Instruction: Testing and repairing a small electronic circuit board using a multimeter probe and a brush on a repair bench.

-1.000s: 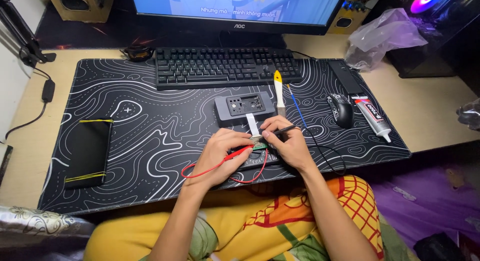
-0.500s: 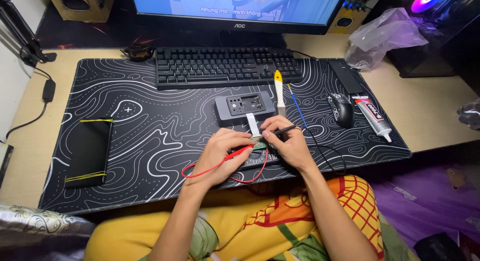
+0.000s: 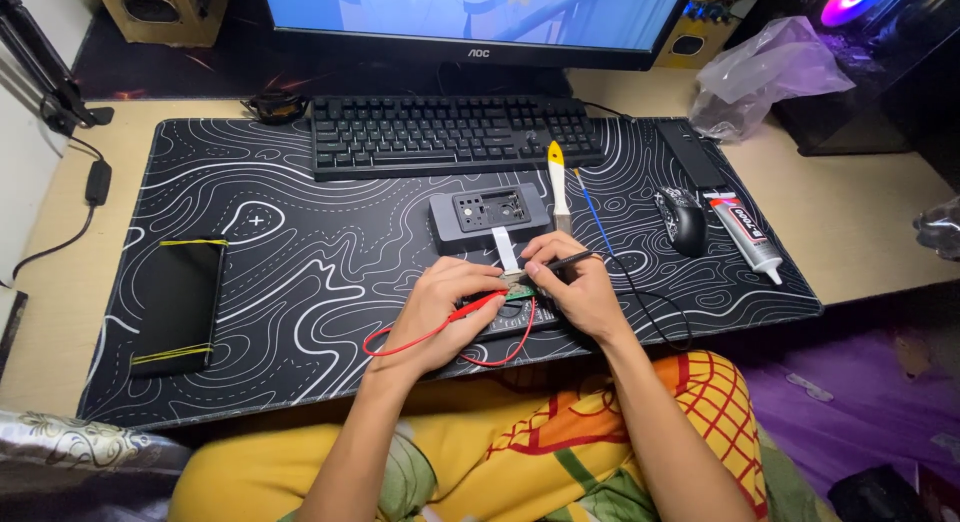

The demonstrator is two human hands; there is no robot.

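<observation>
Probing a small green circuit board (image 3: 517,293) near the front edge of the black wavy-lined mat (image 3: 300,232) on the surface.
Pinched in the left hand (image 3: 440,307): a thin probe with a red wire (image 3: 420,334), lying left to right, tip pointing right at the board. Gripped like a pen in the right hand (image 3: 582,294): a slim black probe (image 3: 570,261), tip pointing left and down at the same spot. Seems to be the testing step, both tips at the board. Next calls for steady tips and small moves. Too small to tell which way the board's long side runs. Running away from the board to a grey box (image 3: 490,212): a flat white ribbon (image 3: 503,250).
</observation>
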